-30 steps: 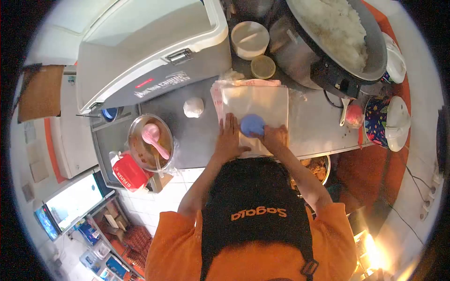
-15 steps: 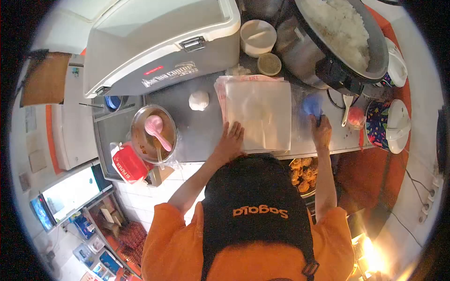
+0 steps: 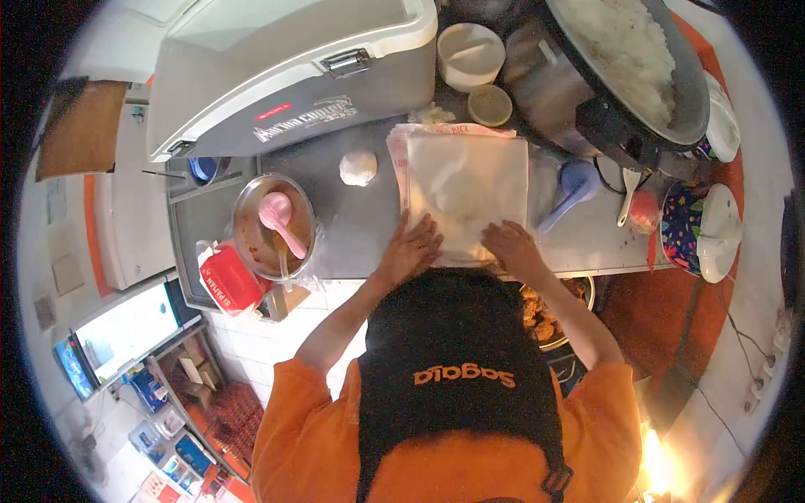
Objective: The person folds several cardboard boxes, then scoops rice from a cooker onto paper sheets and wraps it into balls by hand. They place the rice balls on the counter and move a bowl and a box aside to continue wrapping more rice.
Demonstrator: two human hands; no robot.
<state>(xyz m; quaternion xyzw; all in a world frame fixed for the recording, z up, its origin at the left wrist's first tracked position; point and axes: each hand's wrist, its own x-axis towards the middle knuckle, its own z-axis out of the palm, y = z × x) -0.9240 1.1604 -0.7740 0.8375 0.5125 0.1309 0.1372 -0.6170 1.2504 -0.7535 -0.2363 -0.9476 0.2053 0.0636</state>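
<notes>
on the long grey counter [image 3: 335, 230], the open cool box [image 3: 231, 126] stands at the far left, and the big metal pot [image 3: 537, 92] at the far right is heaped with cooked rice [image 3: 625, 54]. between them lies a stack of paper sheets [image 3: 495, 180], its top sheet flat and unfolded; a faint round patch shows near the middle, but i cannot tell what makes it. no rice can be made out on that surface, so little seems finished there. to the left, a steel bowl [image 3: 244, 230] of reddish sauce holds a pink ladle [image 3: 277, 210]. the left hand [image 3: 413, 246] rests palm down, fingers spread, at the sheet's near left corner. the right hand [image 3: 513, 247] has loosely bent fingers by the near right edge; whether it pinches paper i cannot tell. the blue ladle [image 3: 579, 180] lies on the counter, out of both hands, beyond the stack's right side
</notes>
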